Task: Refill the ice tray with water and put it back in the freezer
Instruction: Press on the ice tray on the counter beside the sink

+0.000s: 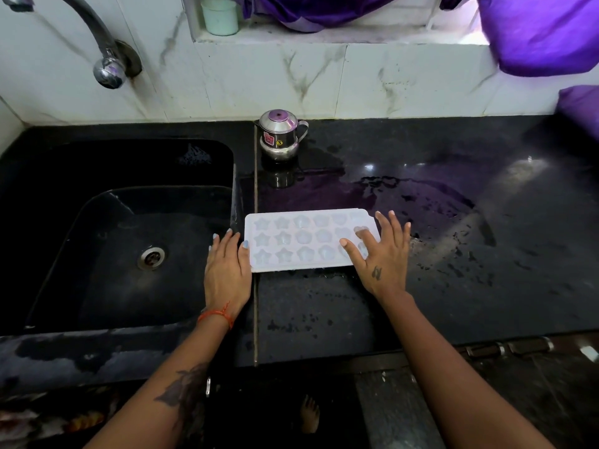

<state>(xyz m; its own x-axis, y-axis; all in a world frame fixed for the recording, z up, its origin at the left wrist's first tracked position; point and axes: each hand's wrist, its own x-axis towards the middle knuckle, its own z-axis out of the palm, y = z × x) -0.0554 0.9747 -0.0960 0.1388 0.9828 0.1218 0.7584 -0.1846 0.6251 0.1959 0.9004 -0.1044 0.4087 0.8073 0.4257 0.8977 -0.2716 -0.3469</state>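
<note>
Flanking the ice tray [304,241] on wet counter [453,254], left hand [227,270], right hand [382,251] — fingers spread, steel pot [280,132] sticker "3".

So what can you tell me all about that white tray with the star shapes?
The ice tray is a pale white, slightly see-through rectangle that looks like plastic, with three rows of star and flower shaped cups and a small tab at its far right corner. It lies flat on the wet black counter, right beside the sink. The left hand touches its left edge, and the right hand rests spread fingers on its right end. Whether the cups hold water is hard to tell.
</note>
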